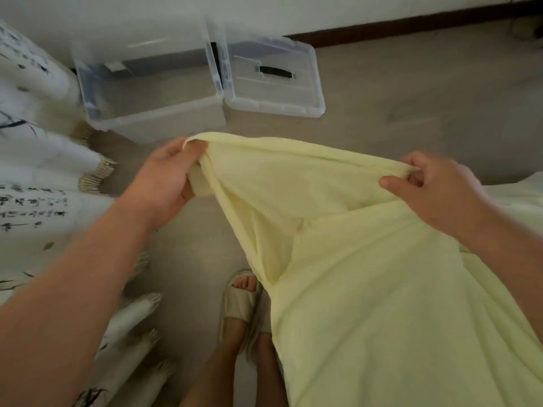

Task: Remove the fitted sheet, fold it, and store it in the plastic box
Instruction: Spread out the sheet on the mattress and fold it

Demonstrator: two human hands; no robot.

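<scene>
A pale yellow fitted sheet (352, 259) hangs in front of me and spreads down to the lower right. My left hand (167, 180) grips its upper left corner, fingers curled round a bunched edge. My right hand (435, 186) pinches the upper edge further right, so the edge is stretched between both hands. On the floor beyond stands a clear plastic box (152, 92), open and empty. Its clear lid (273, 80) with a black handle lies flat just to the right of it.
A white curtain (35, 171) with black calligraphy and a fringed hem hangs along the left. My feet in beige slippers (241, 301) stand on the beige floor. A white wall with a dark baseboard (411, 24) runs behind the box.
</scene>
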